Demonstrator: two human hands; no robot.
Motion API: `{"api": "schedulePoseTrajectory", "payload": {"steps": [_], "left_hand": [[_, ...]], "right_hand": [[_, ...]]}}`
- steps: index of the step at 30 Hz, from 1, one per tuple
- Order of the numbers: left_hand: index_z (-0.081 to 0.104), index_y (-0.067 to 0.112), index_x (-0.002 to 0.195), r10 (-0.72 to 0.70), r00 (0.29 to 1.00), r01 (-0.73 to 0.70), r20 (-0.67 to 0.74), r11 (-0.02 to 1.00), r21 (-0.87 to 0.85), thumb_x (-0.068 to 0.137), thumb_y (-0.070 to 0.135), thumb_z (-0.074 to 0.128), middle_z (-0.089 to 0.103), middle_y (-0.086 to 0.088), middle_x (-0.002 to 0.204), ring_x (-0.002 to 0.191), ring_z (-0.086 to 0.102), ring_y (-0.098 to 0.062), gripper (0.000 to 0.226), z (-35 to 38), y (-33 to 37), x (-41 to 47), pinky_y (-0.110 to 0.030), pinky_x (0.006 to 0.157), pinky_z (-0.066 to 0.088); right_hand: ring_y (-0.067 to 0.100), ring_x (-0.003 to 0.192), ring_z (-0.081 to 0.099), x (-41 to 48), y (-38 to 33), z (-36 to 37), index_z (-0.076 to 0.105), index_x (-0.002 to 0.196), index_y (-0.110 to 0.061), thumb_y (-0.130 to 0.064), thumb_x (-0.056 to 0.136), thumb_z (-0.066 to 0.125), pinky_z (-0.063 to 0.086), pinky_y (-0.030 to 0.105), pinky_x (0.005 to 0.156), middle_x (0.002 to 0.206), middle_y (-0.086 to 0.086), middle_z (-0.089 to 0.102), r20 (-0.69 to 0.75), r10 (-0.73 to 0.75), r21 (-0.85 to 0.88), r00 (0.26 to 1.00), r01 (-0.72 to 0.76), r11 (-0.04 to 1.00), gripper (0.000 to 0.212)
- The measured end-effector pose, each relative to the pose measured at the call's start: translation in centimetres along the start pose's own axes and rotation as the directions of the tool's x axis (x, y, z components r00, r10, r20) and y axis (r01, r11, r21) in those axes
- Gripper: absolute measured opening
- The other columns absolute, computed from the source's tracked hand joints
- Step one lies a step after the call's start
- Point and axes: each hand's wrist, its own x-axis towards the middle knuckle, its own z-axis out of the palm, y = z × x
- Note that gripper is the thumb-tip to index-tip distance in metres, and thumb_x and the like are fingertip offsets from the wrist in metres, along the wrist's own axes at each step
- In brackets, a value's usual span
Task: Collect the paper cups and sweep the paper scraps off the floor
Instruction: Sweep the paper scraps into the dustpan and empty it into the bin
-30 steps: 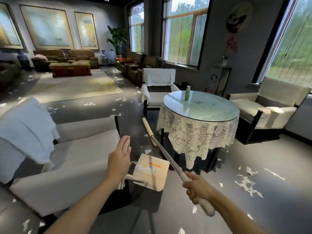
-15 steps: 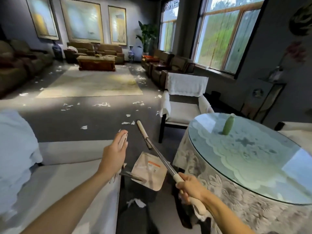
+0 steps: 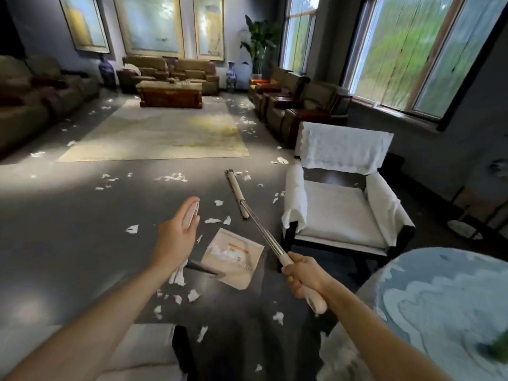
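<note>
My left hand [image 3: 178, 237] grips the pale upright handle of a dustpan [image 3: 233, 257], whose beige pan hangs low above the dark floor with a little white paper in it. My right hand [image 3: 302, 276] is closed around the grip of a broom [image 3: 255, 218]; its metal shaft slants forward and its narrow head points away over the floor. White paper scraps [image 3: 170, 177] lie scattered over the floor ahead, beside the rug and close to my feet [image 3: 192, 295]. No paper cups are visible.
A white-covered armchair [image 3: 338, 213] stands right of the broom. A round glass-topped table with a lace cloth [image 3: 439, 306] is at the near right, another white seat [image 3: 145, 350] at the near left. A rug [image 3: 165, 133], coffee table [image 3: 169, 93] and brown sofas lie farther back.
My view has swung left and forward: the round table slid to the lower right and the near white seat dropped out of the left. Both hands keep their hold on dustpan and broom.
</note>
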Motion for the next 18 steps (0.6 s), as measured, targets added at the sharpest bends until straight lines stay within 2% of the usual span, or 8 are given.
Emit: {"api": "schedulePoseTrajectory", "payload": {"steps": [2,4,8,12,15,18], "left_hand": [[0.054,0.016,0.130,0.000,1.000,0.000,-0.018,1.000,0.014,0.096,0.012,0.052,0.064,0.000,0.123,0.106,0.056,-0.011,0.034,2.3,-2.3,5.7,-0.009,0.081,0.039],[0.053,0.018,0.129,-0.031,0.999,0.032,-0.045,0.999,0.008,0.096,0.012,0.052,0.064,0.002,0.121,0.107,0.061,-0.022,0.034,4.9,-4.9,11.8,-0.023,0.083,0.044],[0.053,0.021,0.129,-0.072,0.995,0.075,-0.066,0.997,0.036,0.095,0.012,0.053,0.061,0.007,0.120,0.095,0.064,-0.038,0.035,10.8,-9.4,24.9,-0.034,0.078,0.046],[0.053,0.018,0.129,-0.038,0.999,0.041,-0.039,0.996,0.082,0.095,0.012,0.053,0.061,0.002,0.124,0.095,0.065,-0.037,0.034,16.2,-11.7,37.9,-0.040,0.079,0.050],[0.054,0.014,0.127,-0.025,0.998,0.031,-0.053,0.992,0.119,0.094,0.010,0.053,0.064,-0.005,0.119,0.082,0.065,-0.042,0.033,19.4,-13.4,46.2,-0.041,0.073,0.051],[0.055,0.020,0.126,-0.044,0.996,0.053,-0.075,0.990,0.128,0.094,0.014,0.055,0.069,-0.010,0.105,0.067,0.064,-0.039,0.032,23.0,-15.9,55.1,-0.037,0.063,0.051]], "right_hand": [[0.006,0.034,0.037,5.8,-3.5,-0.9,0.044,0.120,-0.017,0.001,0.094,0.043,0.033,0.016,0.033,0.047,-0.002,0.043,0.011,-0.006,-0.034,1.000,0.006,0.999,0.032],[0.007,0.035,0.038,12.2,-6.7,-1.8,0.046,0.117,-0.012,0.000,0.094,0.044,0.033,0.017,0.034,0.049,-0.001,0.042,0.023,-0.019,-0.062,1.000,0.021,0.998,0.027],[0.009,0.041,0.039,25.7,-12.9,-4.0,0.051,0.104,-0.008,-0.001,0.093,0.045,0.034,0.020,0.037,0.056,0.002,0.044,0.004,-0.044,-0.117,0.999,0.044,0.992,0.014],[0.010,0.047,0.042,37.8,-21.2,-6.3,0.052,0.103,-0.013,-0.005,0.096,0.046,0.038,0.020,0.039,0.062,0.004,0.046,-0.011,-0.061,-0.149,0.998,0.058,0.987,0.012],[0.010,0.049,0.040,45.0,-27.1,-7.9,0.052,0.100,-0.015,-0.004,0.096,0.046,0.038,0.019,0.040,0.063,0.005,0.045,-0.011,-0.022,-0.116,1.000,0.021,0.993,0.013],[0.008,0.046,0.041,52.4,-31.6,-10.1,0.056,0.097,-0.015,-0.003,0.095,0.047,0.039,0.018,0.040,0.062,0.004,0.047,-0.017,-0.012,-0.053,1.000,0.011,0.999,0.015]]}}
